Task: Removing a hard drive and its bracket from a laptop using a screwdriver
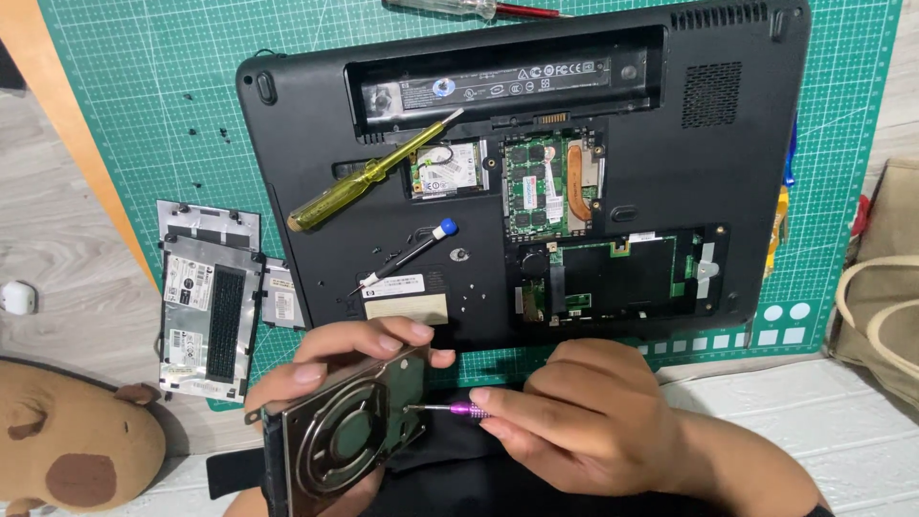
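1. The left hand is curled shut around a hard drive, fingers over its top edge, tilting the metal face up. The right hand pinches a small purple screwdriver, its tip touching a screw at the drive's right edge.
2. The drive is held in the air, not braced, so a hard push could slide the tip off the screw and scratch the metal or jab the left fingers.
3. A loosened screw could drop into the dark lap below the hands and be lost.
4. Just left of the left hand lie removed cover panels; loose black screws are scattered further off and could roll away at a nudge.
5. Beyond both hands sits an upturned black laptop with open bays and bare circuit boards; a blue-capped screwdriver and a yellow screwdriver lie on it and could slide onto the boards.
6. Everything sits on a green cutting mat over pale wooden flooring; a red-handled screwdriver lies at the far edge.
7. A brown plush toy lies far left of the hands, a beige bag far right.
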